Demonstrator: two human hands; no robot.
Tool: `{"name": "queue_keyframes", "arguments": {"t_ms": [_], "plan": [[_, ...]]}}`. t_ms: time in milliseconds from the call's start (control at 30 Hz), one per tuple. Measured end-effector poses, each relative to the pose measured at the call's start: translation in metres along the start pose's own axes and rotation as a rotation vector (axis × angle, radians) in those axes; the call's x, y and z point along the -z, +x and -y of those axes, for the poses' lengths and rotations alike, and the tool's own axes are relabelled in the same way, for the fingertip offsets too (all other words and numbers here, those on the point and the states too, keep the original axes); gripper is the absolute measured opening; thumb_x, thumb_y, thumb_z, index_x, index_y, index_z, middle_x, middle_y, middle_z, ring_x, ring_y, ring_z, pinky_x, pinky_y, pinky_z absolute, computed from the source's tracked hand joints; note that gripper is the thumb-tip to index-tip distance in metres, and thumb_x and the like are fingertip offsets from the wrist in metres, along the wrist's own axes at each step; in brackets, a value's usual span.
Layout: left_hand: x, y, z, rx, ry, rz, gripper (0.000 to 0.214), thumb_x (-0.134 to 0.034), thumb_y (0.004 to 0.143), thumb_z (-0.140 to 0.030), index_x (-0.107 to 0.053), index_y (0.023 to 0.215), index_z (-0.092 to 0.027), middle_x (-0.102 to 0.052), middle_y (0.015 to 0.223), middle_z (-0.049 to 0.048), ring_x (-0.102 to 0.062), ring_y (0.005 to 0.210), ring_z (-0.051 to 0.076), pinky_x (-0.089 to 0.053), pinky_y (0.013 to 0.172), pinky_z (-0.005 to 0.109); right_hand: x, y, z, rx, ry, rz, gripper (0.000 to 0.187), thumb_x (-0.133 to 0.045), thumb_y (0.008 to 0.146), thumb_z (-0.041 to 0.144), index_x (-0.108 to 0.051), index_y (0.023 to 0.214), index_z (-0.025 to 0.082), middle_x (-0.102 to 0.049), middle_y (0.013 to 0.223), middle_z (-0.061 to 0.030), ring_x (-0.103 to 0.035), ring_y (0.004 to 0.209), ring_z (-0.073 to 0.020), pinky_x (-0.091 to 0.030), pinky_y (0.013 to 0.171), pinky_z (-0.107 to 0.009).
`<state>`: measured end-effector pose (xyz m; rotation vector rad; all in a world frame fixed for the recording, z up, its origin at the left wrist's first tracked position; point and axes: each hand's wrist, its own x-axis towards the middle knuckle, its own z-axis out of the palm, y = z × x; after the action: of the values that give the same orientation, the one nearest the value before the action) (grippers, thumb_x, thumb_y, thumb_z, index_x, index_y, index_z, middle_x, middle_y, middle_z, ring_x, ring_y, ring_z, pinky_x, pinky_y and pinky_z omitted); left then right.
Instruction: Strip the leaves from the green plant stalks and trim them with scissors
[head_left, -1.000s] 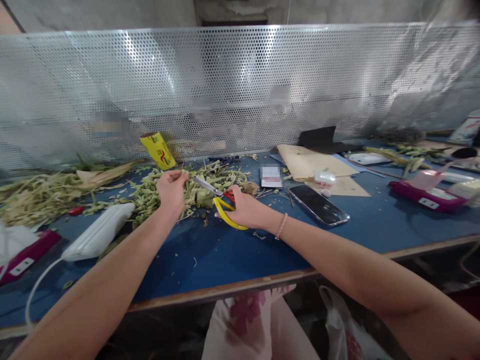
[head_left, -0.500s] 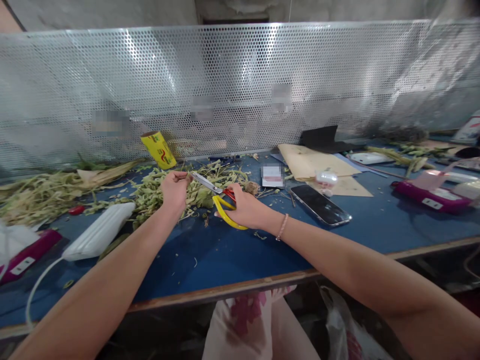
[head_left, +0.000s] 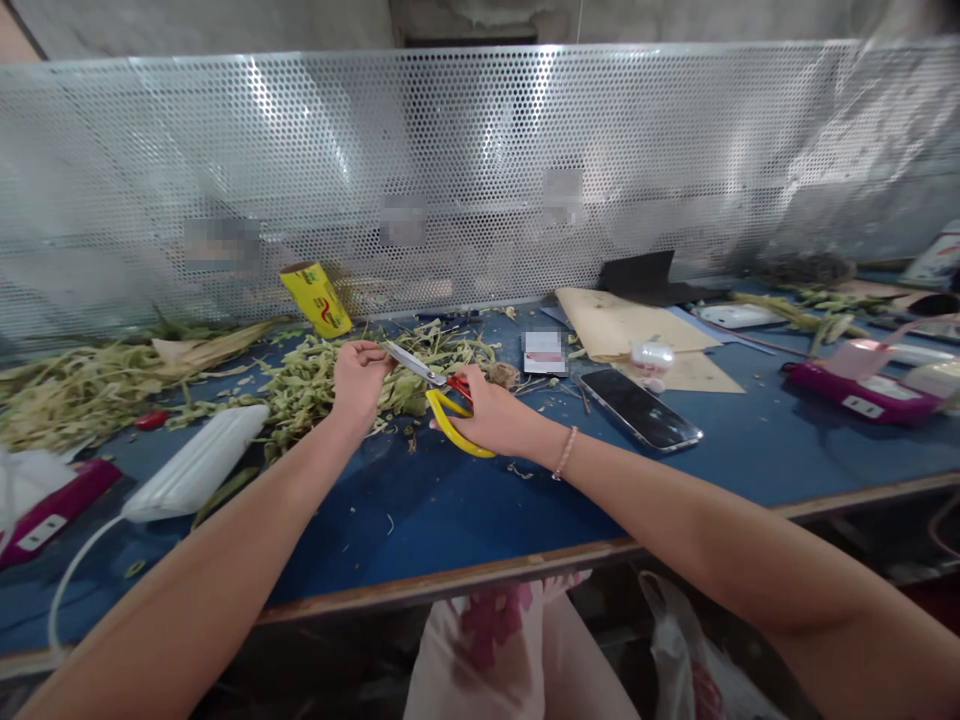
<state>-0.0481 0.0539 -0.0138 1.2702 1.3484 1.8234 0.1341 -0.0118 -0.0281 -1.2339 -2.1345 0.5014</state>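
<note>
- Right hand [head_left: 501,412] is wrapped around the handles of the scissors [head_left: 448,428]. The scissors are near the middle of the table [head_left: 390,530], and the blades [head_left: 414,364] point to the far left.
- Left hand [head_left: 360,378] has bent fingers close to the tip of the blades. It is too small to tell if they pinch anything.
- The green plant pile [head_left: 304,375] lies under and around the left hand, with more on the far side of the blades.
- To snip well, hold each bit by its end and let just a little stick out. Use the tip of the blades and make small cuts.
- Watch the left fingers: they are very close to the metal, so tuck them back before each squeeze.
- Keep both wrists low and calm so the blades do not wobble.
- The yellow tube [head_left: 321,302] leans at the far left, by the metal screen [head_left: 480,180]. It has a red squiggle and green marks, but the words are too small to read.
- The little card [head_left: 541,350], to the right of the scissors, is partly blurred, so its writing cannot be read.
- The phone [head_left: 641,410] on the right has a dark screen with no words showing.
</note>
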Motion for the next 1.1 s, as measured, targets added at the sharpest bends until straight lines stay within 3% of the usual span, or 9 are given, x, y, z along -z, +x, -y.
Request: {"name": "queue_keyframes", "arguments": {"t_ms": [133,533,933,1100], "plan": [[-0.001,-0.001,-0.001,-0.007,0.012,-0.005,0.034,-0.063,0.046,-0.003,-0.044,0.07,-0.018,-0.049,0.056,-0.007,-0.052,0.056,0.01,-0.041,0.058,0.023,0.002,0.0,-0.001,-0.009,-0.001,0.025,0.041,-0.047,0.081,0.041,-0.036,0.11,0.014,-0.062,0.082,-0.0103,-0.058,0.068,-0.0192,-0.04,0.061,-0.027],[-0.001,-0.001,0.002,-0.008,-0.001,0.016,0.034,-0.062,0.046,-0.003,-0.044,0.07,-0.018,-0.05,0.056,-0.0074,-0.052,0.055,0.009,-0.043,0.058,0.022,0.007,0.003,-0.004,-0.039,0.022,0.094,0.037,-0.041,0.084,0.044,-0.038,0.109,0.016,-0.06,0.075,-0.0066,-0.054,0.06,-0.0168,-0.035,0.054,-0.024],[0.002,0.0,0.001,-0.055,-0.023,-0.011,0.034,-0.07,0.048,-0.013,-0.045,0.07,-0.018,-0.052,0.056,-0.0065,-0.051,0.053,0.007,-0.041,0.055,0.021,0.006,0.006,-0.001,-0.115,0.056,0.014,0.034,-0.042,0.085,0.039,-0.039,0.11,0.016,-0.062,0.085,-0.0103,-0.057,0.069,-0.0187,-0.038,0.06,-0.025],[0.001,-0.002,-0.003,-0.05,-0.045,0.015,0.029,-0.071,0.051,-0.02,-0.048,0.068,-0.017,-0.055,0.057,-0.0034,-0.055,0.054,0.009,-0.042,0.056,0.022,0.006,0.009,-0.011,-0.104,0.033,0.043,0.033,-0.036,0.087,0.033,-0.036,0.114,0.015,-0.06,0.073,-0.0064,-0.054,0.058,-0.017,-0.037,0.055,-0.025]]}}
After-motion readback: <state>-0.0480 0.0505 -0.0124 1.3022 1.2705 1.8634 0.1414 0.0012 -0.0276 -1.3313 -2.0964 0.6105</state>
